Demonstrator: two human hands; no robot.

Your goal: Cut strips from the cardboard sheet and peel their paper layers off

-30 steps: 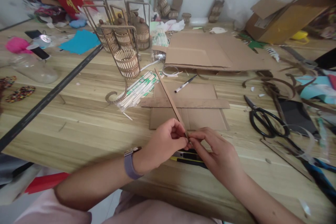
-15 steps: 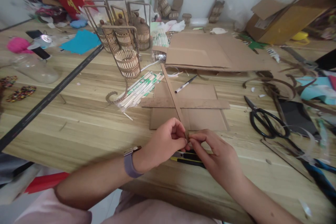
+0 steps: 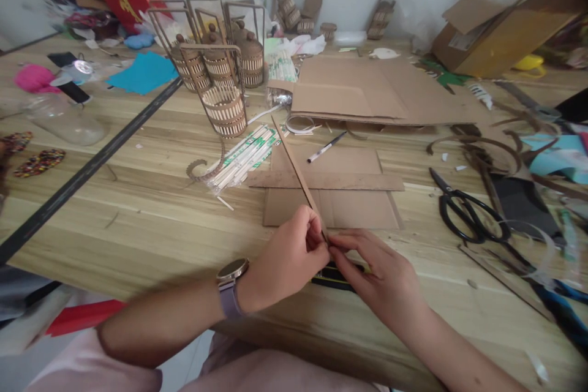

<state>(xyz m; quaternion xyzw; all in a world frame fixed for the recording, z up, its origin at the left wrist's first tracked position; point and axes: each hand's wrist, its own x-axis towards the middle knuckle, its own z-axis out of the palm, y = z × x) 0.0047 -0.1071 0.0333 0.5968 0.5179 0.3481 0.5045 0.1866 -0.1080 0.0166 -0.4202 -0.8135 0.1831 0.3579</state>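
Note:
My left hand (image 3: 289,254), with a watch on its wrist, pinches the near end of a narrow cardboard strip (image 3: 296,166). My right hand (image 3: 379,269) is closed on the same end, its thumb and fingertips touching those of the left. From there the strip slants up and away to the left. Beneath it a wider cardboard strip (image 3: 362,182) lies crosswise on a flat cardboard piece (image 3: 362,208). Partly hidden under my hands is a black and yellow tool (image 3: 337,275). A pen (image 3: 326,147) rests on the cardboard just beyond.
Black-handled scissors (image 3: 468,214) lie to the right, near curled cardboard strips (image 3: 491,153). Packed wooden sticks (image 3: 243,156) and a small slatted basket (image 3: 225,111) stand left of centre. Stacked cardboard sheets (image 3: 349,89) and an open carton (image 3: 500,30) are farther back.
The strip's far end has swung slightly left and the strip has turned more onto its edge. Both hands keep their pinch, and the left wrist has rolled so the watch face shows more.

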